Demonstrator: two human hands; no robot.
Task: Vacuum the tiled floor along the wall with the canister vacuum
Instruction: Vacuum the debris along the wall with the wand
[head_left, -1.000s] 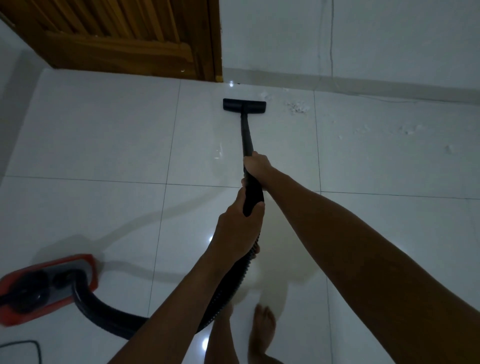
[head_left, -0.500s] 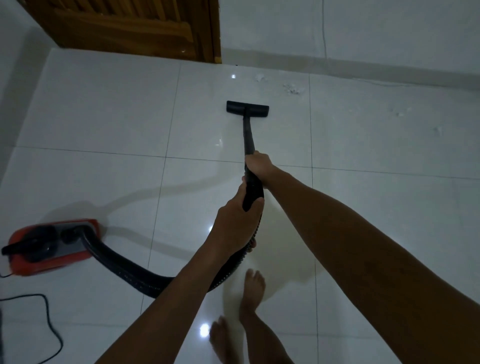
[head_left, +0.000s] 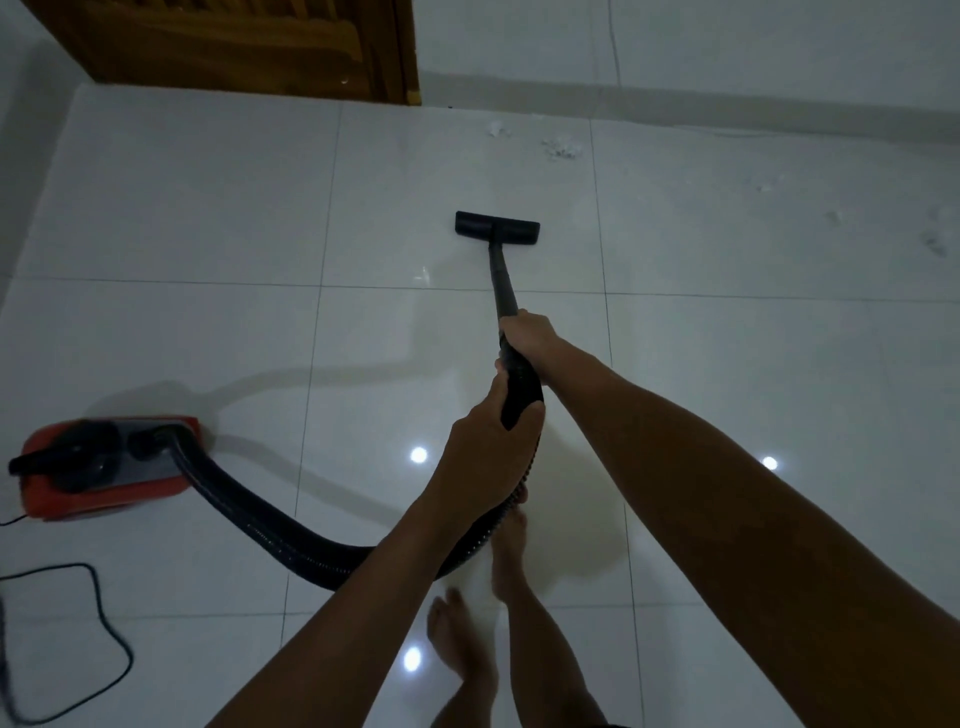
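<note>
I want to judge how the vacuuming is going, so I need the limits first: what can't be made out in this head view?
- Hose: its end at the wand is hidden behind the left hand and forearm.
- Power cord: cut off by the left edge; no plug visible.
- Debris by the wall: too small and dim to identify.
- Floor nozzle: its underside is hidden, so floor contact is unclear.

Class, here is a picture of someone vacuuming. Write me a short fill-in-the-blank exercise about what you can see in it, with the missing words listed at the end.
1. Both the left hand and right hand grip the black ____.
2. The canister vacuum has a ____ body.
3. The floor nozzle rests on white ____.
4. Bits of debris lie near the ____, right of the wooden door.

Missing words: wand; red; tiles; wall
</note>
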